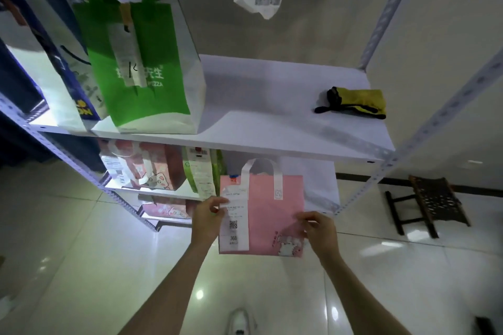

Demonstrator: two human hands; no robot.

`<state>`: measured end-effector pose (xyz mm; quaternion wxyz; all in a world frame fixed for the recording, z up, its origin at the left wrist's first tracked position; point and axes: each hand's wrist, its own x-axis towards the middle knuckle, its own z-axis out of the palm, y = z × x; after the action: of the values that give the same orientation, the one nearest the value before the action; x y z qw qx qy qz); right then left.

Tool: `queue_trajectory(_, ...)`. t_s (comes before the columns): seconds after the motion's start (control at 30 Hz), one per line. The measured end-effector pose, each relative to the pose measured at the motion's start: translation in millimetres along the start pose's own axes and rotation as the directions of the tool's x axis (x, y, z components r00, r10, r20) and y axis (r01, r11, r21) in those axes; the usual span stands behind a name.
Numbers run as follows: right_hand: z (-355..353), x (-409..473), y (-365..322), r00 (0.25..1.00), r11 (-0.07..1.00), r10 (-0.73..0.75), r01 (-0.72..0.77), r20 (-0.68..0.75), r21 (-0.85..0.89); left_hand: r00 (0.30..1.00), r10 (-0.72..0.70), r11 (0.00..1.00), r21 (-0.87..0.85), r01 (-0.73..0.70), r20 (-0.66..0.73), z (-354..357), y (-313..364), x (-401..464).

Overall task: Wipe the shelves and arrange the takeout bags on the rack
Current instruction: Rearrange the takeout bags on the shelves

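Pinching pink takeout bag [268,209] by both side edges, our left hand [208,216] and right hand [321,231]; bag upright before lower shelf [324,193]. Yellow cloth [359,103] on middle shelf [272,128].

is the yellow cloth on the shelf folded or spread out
Folded. The yellow cloth lies as a compact bundle with stacked layers on the right part of the white shelf, neither hand touching it.

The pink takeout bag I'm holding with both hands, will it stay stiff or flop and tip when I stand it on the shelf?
The pink bag looks flat and thin, so probably light and near empty. Held at its sides by the left hand and right hand, its face stays flat, suggesting some stiffness. With so slim a base, it may tip unless leaned on something.
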<state>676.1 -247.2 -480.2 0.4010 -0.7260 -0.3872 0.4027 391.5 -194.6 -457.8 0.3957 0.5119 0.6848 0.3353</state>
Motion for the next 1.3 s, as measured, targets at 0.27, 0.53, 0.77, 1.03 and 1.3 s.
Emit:
queue_trajectory(0.27, 21.1, 65.1, -2.7, 0.994, 0.992, -0.062, 0.051, -0.089, -0.115, 0.994, 0.112, 0.986, 0.122, -0.111, 0.003, 41.9, -1.3, 66.7)
queue_trajectory(0.53, 42.7, 118.6, 23.1, 0.971, 0.986, -0.141, 0.121, -0.194, -0.114, 0.981, 0.193, 0.98, -0.039, -0.193, -0.02, 77.0, -18.8, 111.7)
queue_trajectory(0.77, 59.7, 151.0, 58.9, 0.954, 0.991, -0.117, 0.131, -0.276, 0.034, 0.975, 0.221, 0.971, -0.086, -0.222, -0.028, 104.0, -46.2, 140.7)
queue_trajectory(1.03, 63.3, 125.9, 77.9, 0.972, 0.997, -0.07, 0.072, -0.226, 0.0, 0.962, 0.268, 0.961, 0.081, -0.264, -0.05, 96.7, -66.4, 119.5)
queue_trajectory(1.3, 35.6, 54.0, 108.9, 0.991, 0.992, 0.123, -0.121, 0.056, -0.031, 0.985, 0.143, 0.989, 0.035, -0.147, 0.1, 87.1, -87.7, 35.2)
